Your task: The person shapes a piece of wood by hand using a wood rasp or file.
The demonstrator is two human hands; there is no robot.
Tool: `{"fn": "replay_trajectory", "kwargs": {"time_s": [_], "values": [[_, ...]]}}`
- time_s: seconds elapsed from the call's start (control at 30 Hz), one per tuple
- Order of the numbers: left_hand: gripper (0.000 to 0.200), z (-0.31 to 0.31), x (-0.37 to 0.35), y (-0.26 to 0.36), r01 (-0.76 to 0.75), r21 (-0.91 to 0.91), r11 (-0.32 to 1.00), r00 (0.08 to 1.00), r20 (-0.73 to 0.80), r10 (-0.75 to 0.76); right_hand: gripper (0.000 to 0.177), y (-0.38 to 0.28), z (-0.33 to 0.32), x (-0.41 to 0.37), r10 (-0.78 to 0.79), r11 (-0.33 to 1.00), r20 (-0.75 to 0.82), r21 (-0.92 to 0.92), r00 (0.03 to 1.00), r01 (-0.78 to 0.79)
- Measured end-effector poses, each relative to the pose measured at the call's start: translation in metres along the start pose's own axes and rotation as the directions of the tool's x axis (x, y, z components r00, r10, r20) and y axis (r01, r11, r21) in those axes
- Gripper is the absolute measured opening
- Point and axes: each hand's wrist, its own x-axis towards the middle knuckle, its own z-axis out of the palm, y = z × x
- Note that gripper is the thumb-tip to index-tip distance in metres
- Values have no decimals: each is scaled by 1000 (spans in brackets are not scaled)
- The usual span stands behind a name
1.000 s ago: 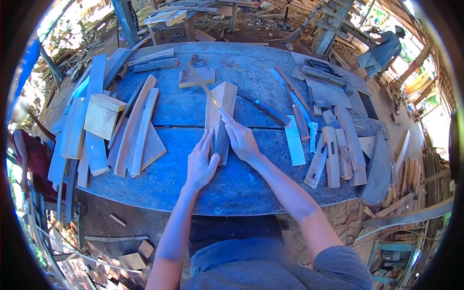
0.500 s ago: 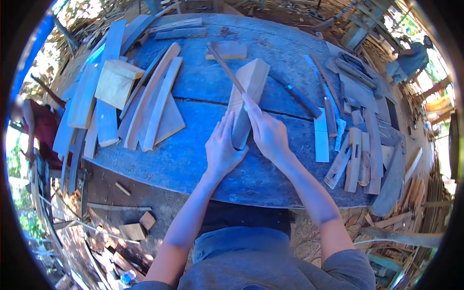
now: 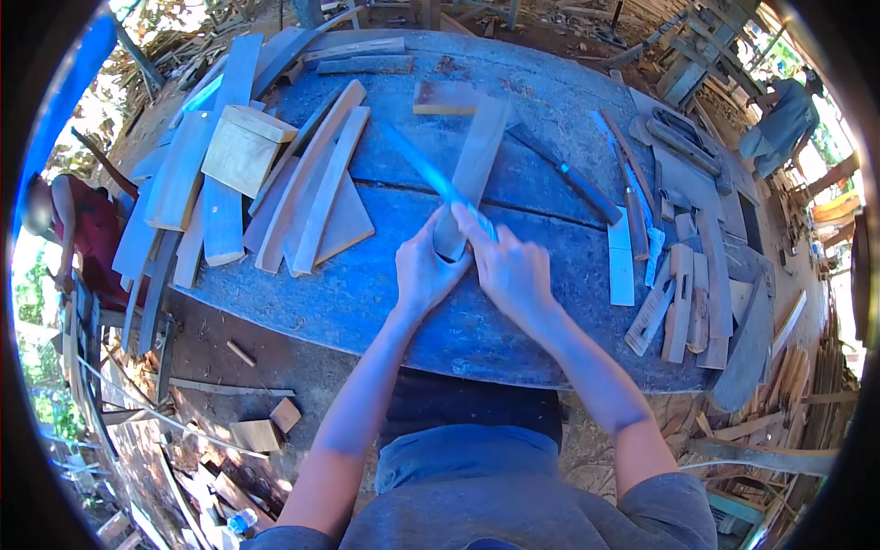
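A long tapered wooden piece [image 3: 474,165] lies on the blue workbench [image 3: 385,302], pointing away from me. My left hand [image 3: 423,275] grips its near end. My right hand [image 3: 509,266] holds the handle of a thin blade or file [image 3: 429,174], which lies slanted across the piece toward the upper left and looks blurred. Both hands meet at the near end of the wood.
Curved wooden slats [image 3: 312,188] and a small wooden box [image 3: 240,149] lie at the left. Chisels and other tools [image 3: 632,202] and wood offcuts [image 3: 683,293] lie at the right. A person in red [image 3: 87,238] is at the far left, another person [image 3: 784,119] at the upper right.
My left hand went from resting flat beside the wood to gripping its near end. The blade swung leftward across the piece. My view shifted, so the bench now sits higher in the frame.
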Motion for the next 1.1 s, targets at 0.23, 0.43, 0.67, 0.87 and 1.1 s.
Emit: {"fn": "replay_trajectory", "kwargs": {"time_s": [0.23, 0.43, 0.67, 0.87, 1.1], "values": [[64, 3, -3, 0, -16, 41, 999, 1000, 6, 15, 54, 14, 3, -5, 31, 999, -12, 36, 999, -30], [69, 7, -2, -6, -14, 81, 997, 1000, 4, 14, 53, 27, 11, 26, 159, 983, -118, 114, 980, -146], [65, 8, -2, -5, -30, 73, 997, 1000, -5, 30, 54, 9, -3, -28, 89, 990, 54, 108, 995, -94], [46, 10, 21, -2, 227, -85, 970, 973, -15, -229, 49, 7, 15, 24, 90, 980, -45, 182, 995, -80], [59, 12, 15, 6, 103, 74, 992, 994, -37, -100, 47, 27, 8, 7, 188, 928, -79, 340, 979, -151]]}}
